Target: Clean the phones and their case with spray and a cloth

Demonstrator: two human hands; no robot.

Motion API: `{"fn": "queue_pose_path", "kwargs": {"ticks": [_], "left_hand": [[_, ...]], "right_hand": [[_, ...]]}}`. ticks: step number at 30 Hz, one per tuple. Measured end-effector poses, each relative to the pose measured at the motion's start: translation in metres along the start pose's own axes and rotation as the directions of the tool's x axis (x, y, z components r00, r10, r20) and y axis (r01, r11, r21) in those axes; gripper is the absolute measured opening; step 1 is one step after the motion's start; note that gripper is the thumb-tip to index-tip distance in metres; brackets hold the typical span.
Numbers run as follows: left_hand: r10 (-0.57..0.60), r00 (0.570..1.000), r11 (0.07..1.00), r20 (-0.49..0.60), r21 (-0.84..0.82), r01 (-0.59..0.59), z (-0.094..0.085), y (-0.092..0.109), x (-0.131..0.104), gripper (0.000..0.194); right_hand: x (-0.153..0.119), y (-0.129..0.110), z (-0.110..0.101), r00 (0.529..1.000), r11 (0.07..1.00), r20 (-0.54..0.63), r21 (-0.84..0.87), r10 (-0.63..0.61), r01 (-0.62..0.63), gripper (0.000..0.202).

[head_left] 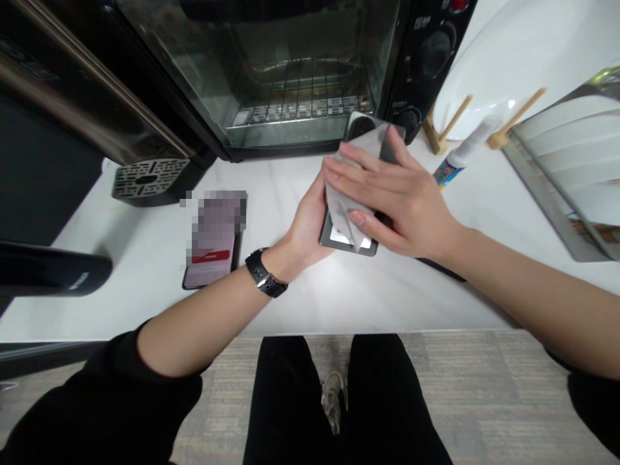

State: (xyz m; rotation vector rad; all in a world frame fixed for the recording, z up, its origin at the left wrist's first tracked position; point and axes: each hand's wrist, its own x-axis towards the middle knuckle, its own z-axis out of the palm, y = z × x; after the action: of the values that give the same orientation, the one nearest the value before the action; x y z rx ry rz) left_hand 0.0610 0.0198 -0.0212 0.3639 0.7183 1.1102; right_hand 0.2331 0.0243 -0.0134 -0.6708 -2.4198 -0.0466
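White countertop (290, 303) with faint grey veining, black oven (227, 139), pale grey cloth (346, 203), black watch strap (255, 261), black trousers (285, 400), grey-beige streaked floor (484, 400)

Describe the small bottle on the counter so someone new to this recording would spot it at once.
Start at the black oven with the glass door. To the right of its knobs, on the white counter just past the right hand, is the bottle. Its white top and blue label set it apart from the plain wooden pegs on either side.
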Motion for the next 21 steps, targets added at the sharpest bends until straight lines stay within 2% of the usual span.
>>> {"fn": "queue_pose_path", "kwargs": {"ticks": [3,5,7,10,13,17,21], "left_hand": [[-0.033,0.998,0.999,0.054,0.041,0.031,-0.005,0.004,0.0,0.041],[-0.034,0.993,0.999,0.112,0.038,0.03,-0.006,0.009,0.001,0.049],[0.009,0.991,1.0,0.132,0.006,-0.01,-0.004,0.012,0.003,0.053],[0.073,0.993,0.996,0.098,-0.05,-0.068,0.002,0.014,0.005,0.052],[0.092,0.995,0.994,0.04,-0.067,-0.089,0.009,0.011,0.004,0.043],[-0.015,0.998,0.999,0.062,-0.039,0.017,0.013,0.005,-0.002,0.04],[-0.146,0.984,0.989,0.107,-0.024,0.149,0.013,0.006,-0.008,0.038]], "right_hand": [[-0.001,-0.004,0.002,0.984,0.983,0.043,0.066,-0.172,0.169,0.042],[-0.001,-0.005,0.003,0.975,0.972,0.031,0.094,-0.219,0.215,0.038],[-0.001,-0.004,0.003,0.976,0.973,-0.043,0.075,-0.214,0.217,0.033],[-0.001,0.001,0.001,0.993,0.999,-0.106,-0.006,-0.05,0.049,0.035],[0.0,0.006,0.001,0.987,0.989,-0.084,-0.057,0.135,-0.14,0.049],[0.001,0.006,-0.001,0.966,0.961,-0.041,-0.101,0.254,-0.257,0.065],[0.002,0.002,-0.003,0.962,0.96,-0.076,-0.083,0.261,-0.267,0.071]]}}
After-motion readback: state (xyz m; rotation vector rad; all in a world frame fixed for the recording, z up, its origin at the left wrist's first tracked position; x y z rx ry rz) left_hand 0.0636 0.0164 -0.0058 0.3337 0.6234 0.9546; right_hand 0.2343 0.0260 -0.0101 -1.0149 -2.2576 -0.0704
